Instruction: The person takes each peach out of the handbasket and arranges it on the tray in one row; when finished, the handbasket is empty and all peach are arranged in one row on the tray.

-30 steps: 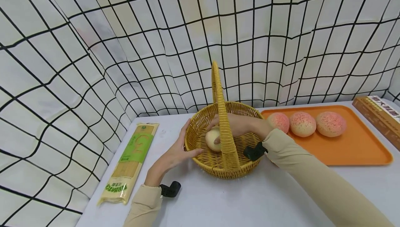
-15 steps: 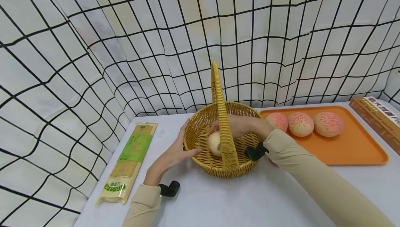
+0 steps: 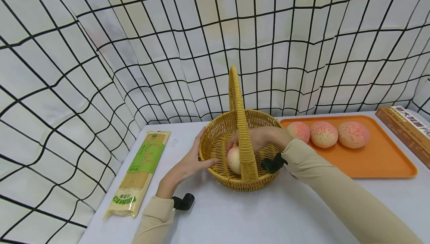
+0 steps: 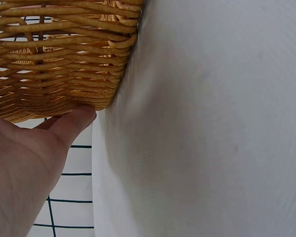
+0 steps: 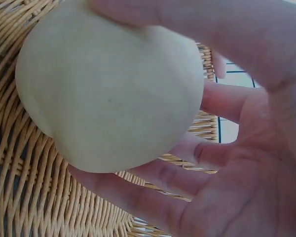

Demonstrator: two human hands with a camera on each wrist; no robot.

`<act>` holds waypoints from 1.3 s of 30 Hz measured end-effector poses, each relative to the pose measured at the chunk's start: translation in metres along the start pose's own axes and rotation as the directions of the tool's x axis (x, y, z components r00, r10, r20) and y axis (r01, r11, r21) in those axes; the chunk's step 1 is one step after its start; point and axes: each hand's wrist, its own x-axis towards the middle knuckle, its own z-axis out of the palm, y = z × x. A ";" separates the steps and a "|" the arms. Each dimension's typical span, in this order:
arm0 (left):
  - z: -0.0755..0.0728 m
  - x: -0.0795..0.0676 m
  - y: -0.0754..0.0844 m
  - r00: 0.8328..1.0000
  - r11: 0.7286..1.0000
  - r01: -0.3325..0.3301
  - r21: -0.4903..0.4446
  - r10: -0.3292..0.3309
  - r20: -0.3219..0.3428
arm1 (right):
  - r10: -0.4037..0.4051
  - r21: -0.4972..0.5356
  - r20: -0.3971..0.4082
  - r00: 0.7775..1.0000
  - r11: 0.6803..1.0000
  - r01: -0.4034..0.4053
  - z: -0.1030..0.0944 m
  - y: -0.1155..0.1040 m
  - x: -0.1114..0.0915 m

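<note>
A yellow woven basket (image 3: pixel 228 184) with a tall arched handle (image 3: pixel 239 102) stands on the white table. My right hand (image 3: pixel 260 138) reaches into it behind the handle and grips a pale peach (image 3: pixel 234 160) low inside. In the right wrist view, thumb and fingers curl round the pale peach (image 5: pixel 108 98) close to the woven wall. My left hand (image 3: pixel 189 163) spreads along the basket's left side with straight fingers outside and the thumb at the near rim. From the left wrist view, a digit touches the basket wall (image 4: pixel 59 74) low down, near the tabletop.
On the right, an orange tray (image 3: pixel 373 163) holds three pink-speckled peaches (image 3: pixel 323 134) in a row. Past it lies a brown box (image 3: pixel 404 130) with a white label. A pack of dry noodles (image 3: pixel 139 173) lies to the left. A black-gridded white curtain (image 3: pixel 188 42) rises behind.
The peach in my right hand has shifted slightly right and toward the near side inside the basket, more behind the handle. My left hand stays at the basket's side.
</note>
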 end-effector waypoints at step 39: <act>0.002 0.000 -0.003 1.000 0.999 -0.030 -0.024 0.030 0.000 | 0.573 0.500 -0.816 0.079 0.767 -0.402 0.043 0.077 -0.291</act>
